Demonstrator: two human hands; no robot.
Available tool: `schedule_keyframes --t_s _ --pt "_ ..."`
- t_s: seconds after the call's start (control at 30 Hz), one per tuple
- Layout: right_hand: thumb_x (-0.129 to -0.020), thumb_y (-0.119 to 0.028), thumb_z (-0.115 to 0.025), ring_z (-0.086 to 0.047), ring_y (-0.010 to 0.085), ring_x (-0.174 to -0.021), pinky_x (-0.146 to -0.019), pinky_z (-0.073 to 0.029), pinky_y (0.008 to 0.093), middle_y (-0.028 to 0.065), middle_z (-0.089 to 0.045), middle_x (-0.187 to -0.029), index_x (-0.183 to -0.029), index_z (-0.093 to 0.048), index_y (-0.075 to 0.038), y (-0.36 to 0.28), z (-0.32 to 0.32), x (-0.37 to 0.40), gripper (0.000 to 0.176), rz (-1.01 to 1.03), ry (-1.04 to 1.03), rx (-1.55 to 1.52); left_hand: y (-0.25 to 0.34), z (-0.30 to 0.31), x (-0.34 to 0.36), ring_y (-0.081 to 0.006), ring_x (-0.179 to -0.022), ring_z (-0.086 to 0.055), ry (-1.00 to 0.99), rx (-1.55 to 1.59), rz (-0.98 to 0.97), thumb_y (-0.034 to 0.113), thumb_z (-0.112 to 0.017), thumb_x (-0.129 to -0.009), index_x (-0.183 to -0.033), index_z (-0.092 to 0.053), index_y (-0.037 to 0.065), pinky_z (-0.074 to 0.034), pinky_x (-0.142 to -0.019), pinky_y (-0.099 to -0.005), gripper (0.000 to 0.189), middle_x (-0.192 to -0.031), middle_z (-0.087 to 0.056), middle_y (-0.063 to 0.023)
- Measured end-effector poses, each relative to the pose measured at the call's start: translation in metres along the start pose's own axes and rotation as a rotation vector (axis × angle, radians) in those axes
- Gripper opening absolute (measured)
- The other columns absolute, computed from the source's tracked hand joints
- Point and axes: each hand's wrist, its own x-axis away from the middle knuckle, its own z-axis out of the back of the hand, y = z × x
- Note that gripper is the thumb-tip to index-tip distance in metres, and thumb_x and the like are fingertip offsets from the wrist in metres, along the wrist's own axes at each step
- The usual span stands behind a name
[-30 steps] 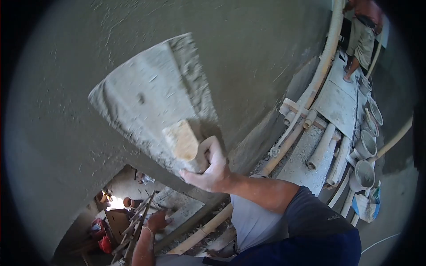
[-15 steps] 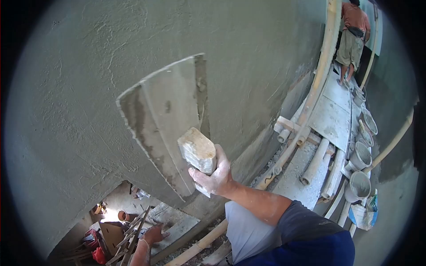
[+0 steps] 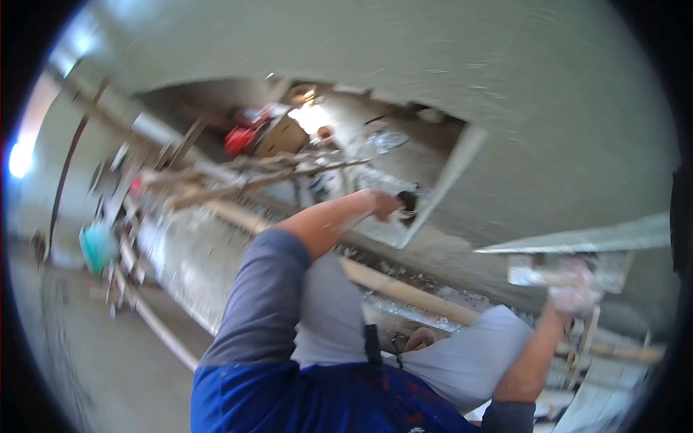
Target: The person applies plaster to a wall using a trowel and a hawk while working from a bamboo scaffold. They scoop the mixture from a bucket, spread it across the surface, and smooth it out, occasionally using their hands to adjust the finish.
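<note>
At the right, my right hand [image 3: 575, 290] is closed round the block-like handle of a plastering float [image 3: 603, 237]. Its broad flat blade is seen nearly edge-on, close to the wet grey plastered wall [image 3: 556, 159]. My left arm reaches forward to the opening in the wall. There my left hand [image 3: 384, 205] is over the pale sill [image 3: 382, 229], beside a dark patch [image 3: 408, 204]. Motion smears its fingers, and I cannot tell whether they hold anything.
Bamboo poles [image 3: 408, 290] run below the wall beside my legs. Through the opening show a cardboard box [image 3: 283, 136], a red bag [image 3: 242, 141] and wooden sticks. A teal bucket [image 3: 99, 247] hangs at the left near more scaffold poles.
My view has swung left. My right hand has carried the float from face-on against the wall to edge-on at the right. The person on the walkway is out of view.
</note>
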Motion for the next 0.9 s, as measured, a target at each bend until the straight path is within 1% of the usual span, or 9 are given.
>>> schedule_keyframes --t_s 0.03,0.1,0.17,0.27,0.4,0.5,0.6,0.73,0.9 --pt "-0.071 0.005 -0.053 -0.061 0.0285 -0.077 -0.065 -0.056 0.0431 0.0214 -0.056 -0.102 -0.111 -0.049 0.004 0.006 0.005 -0.003 0.040 0.037 -0.061 -0.028 0.010 0.019 0.010 -0.0338 -0.105 -0.057 -0.065 -0.008 0.054 0.026 -0.071 -0.070 -0.115 -0.056 0.006 -0.046 -0.088 -0.0437 0.051 -0.108 -0.062 -0.0180" --pt "-0.076 -0.003 -0.052 -0.060 0.0268 -0.071 -0.062 -0.054 0.0395 0.0216 -0.057 -0.095 -0.105 -0.050 0.010 -0.012 -0.024 -0.006 0.032 0.070 -0.092 0.108 0.008 0.019 0.011 -0.0344 -0.103 -0.059 -0.016 0.022 0.048 0.027 -0.072 -0.070 -0.113 -0.057 0.007 -0.047 -0.087 -0.0443 0.050 -0.105 -0.063 -0.0174" --pt "-0.079 -0.006 -0.052 -0.058 0.0241 -0.065 -0.056 -0.050 0.0339 0.0207 -0.058 -0.087 -0.101 -0.050 0.016 -0.021 -0.040 -0.005 0.031 0.141 -0.155 0.202 0.011 0.019 0.012 -0.0341 -0.103 -0.059 0.006 0.024 0.052 0.028 -0.072 -0.070 -0.114 -0.057 0.007 -0.047 -0.087 -0.0444 0.051 -0.105 -0.063 -0.0173" --pt "-0.080 -0.006 -0.051 -0.058 0.0241 -0.065 -0.055 -0.050 0.0344 0.0213 -0.059 -0.085 -0.103 -0.053 0.016 -0.029 -0.062 -0.001 0.031 0.297 -0.128 0.302 0.015 0.022 0.010 -0.0340 -0.103 -0.059 0.003 0.010 0.065 0.030 -0.072 -0.071 -0.115 -0.056 0.008 -0.047 -0.086 -0.0445 0.052 -0.105 -0.063 -0.0172" --pt "-0.080 -0.006 -0.047 -0.063 0.0287 -0.082 -0.068 -0.054 0.0365 0.0250 -0.062 -0.096 -0.097 -0.059 0.015 -0.011 -0.026 -0.008 0.030 0.121 -0.166 0.112 0.009 0.014 0.008 -0.0342 -0.101 -0.060 -0.023 -0.003 0.062 0.030 -0.072 -0.071 -0.115 -0.056 0.007 -0.047 -0.085 -0.0446 0.052 -0.102 -0.064 -0.0167" --pt "-0.078 -0.006 -0.046 -0.064 0.0289 -0.088 -0.074 -0.054 0.0375 0.0240 -0.063 -0.098 -0.094 -0.061 0.014 -0.006 -0.017 -0.010 0.030 0.104 -0.242 0.051 0.013 0.017 0.013 -0.0344 -0.100 -0.060 -0.026 -0.001 0.070 0.030 -0.072 -0.071 -0.114 -0.056 0.007 -0.047 -0.085 -0.0445 0.052 -0.101 -0.064 -0.0163" --pt "-0.077 -0.003 -0.046 -0.060 0.0271 -0.098 -0.087 -0.049 0.0383 0.0210 -0.059 -0.111 -0.106 -0.055 0.013 -0.013 -0.028 -0.008 0.034 0.040 -0.311 -0.121 0.011 0.013 0.016 -0.0346 -0.101 -0.060 0.007 0.011 0.059 0.029 -0.072 -0.070 -0.115 -0.056 0.007 -0.047 -0.086 -0.0444 0.052 -0.102 -0.064 -0.0164" --pt "-0.075 0.001 -0.048 -0.055 0.0257 -0.105 -0.091 -0.046 0.0388 0.0198 -0.051 -0.122 -0.120 -0.045 0.010 -0.001 -0.011 -0.006 0.046 0.101 -0.135 0.049 -0.001 0.006 0.013 -0.0344 -0.105 -0.057 0.022 0.015 0.005 0.030 -0.072 -0.071 -0.117 -0.055 0.007 -0.046 -0.089 -0.0446 0.055 -0.108 -0.062 -0.0173" --pt "-0.075 -0.004 -0.048 -0.058 0.0266 -0.095 -0.085 -0.048 0.0389 0.0220 -0.054 -0.115 -0.112 -0.049 0.013 0.013 0.021 -0.010 0.041 0.148 -0.249 0.229 0.002 0.011 0.010 -0.0353 -0.106 -0.057 -0.002 0.004 0.032 0.032 -0.071 -0.073 -0.117 -0.054 0.004 -0.046 -0.090 -0.0440 0.055 -0.108 -0.062 -0.0196"
